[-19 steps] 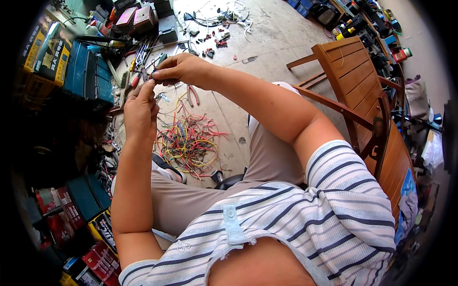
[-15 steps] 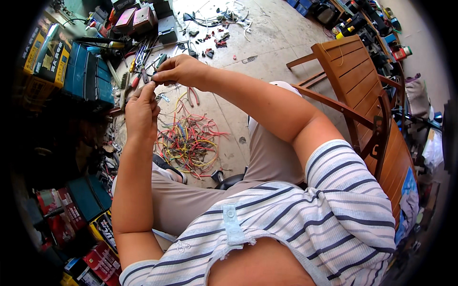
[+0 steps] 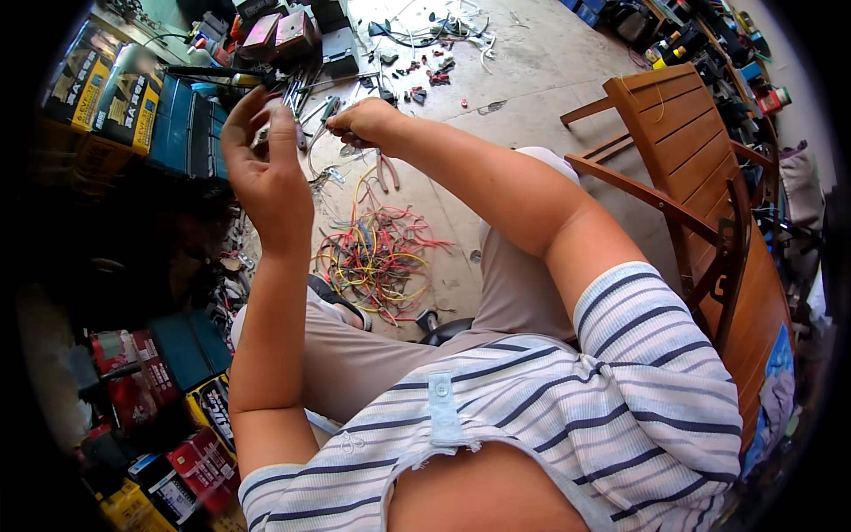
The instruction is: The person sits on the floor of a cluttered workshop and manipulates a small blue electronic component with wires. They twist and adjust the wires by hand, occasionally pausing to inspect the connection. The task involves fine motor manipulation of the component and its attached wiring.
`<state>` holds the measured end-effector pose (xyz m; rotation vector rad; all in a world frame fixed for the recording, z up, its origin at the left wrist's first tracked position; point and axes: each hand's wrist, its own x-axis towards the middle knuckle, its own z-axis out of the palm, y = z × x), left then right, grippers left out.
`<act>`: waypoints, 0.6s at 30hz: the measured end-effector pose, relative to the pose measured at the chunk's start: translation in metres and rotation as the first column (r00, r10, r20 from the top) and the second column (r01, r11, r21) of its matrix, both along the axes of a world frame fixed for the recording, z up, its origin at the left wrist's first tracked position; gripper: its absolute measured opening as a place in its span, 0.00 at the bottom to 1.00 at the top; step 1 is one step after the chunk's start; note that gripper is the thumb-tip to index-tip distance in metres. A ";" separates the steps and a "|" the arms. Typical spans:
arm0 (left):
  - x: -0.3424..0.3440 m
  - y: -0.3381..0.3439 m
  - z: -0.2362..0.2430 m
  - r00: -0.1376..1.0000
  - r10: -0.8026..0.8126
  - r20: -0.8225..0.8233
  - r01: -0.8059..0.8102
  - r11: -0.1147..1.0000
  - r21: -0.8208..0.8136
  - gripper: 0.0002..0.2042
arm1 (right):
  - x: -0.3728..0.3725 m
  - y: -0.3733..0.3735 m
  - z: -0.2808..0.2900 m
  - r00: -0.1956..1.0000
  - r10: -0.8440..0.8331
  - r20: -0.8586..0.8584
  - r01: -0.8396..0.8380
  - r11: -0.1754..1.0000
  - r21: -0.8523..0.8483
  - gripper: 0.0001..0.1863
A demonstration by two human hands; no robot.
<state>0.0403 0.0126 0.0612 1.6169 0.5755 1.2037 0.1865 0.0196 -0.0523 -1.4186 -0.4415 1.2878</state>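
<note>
Clock positions read from the view's centre; the person's own 2 hands at work.

Left hand: 10 o'clock, raised. Open, thumb standing apart from loosely bent fingers; overlaps the tool heap in the view, contact not determinable.

Right hand: 11 o'clock, well forward, just beside the left. Fingers curled together; whether they grip a small item cannot be told.

Tool heap: 11 o'clock, on the floor, partly hidden by the left hand; mixed handles and metal shafts.

Green-handled tool: at the right hand's 10 o'clock, appearing against the fingertips; touch unclear.

Pliers, 1, red handles: at the right hand's 5 o'clock, lying on the floor.

Wire pile: just off centre, 9 o'clock; red, yellow and dark strands, tangled.

Small red and black parts: 12 o'clock, scattered.

Boxes, pink-topped: 11 o'clock, near the tool heap.

Teal case: 10 o'clock, beside yellow-and-black cartons.

Wooden folding chair: 2 to 3 o'clock, slatted.

Red carton: 8 o'clock.
</note>
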 end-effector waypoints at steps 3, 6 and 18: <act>0.019 -0.028 0.023 0.934 -0.287 0.213 0.322 0.934 -0.155 0.15 | -0.003 -0.005 -0.003 0.998 0.014 0.058 -0.023 0.988 0.155 0.10; 0.051 -0.082 0.063 0.754 -0.467 0.462 0.633 0.707 -0.317 0.19 | -0.011 0.002 0.011 1.000 0.010 -0.022 -0.004 0.958 0.286 0.09; 0.146 -0.139 0.006 0.704 -0.590 0.395 0.686 0.710 -0.163 0.18 | -0.027 0.000 0.035 0.901 -0.080 -0.426 0.146 0.982 0.124 0.10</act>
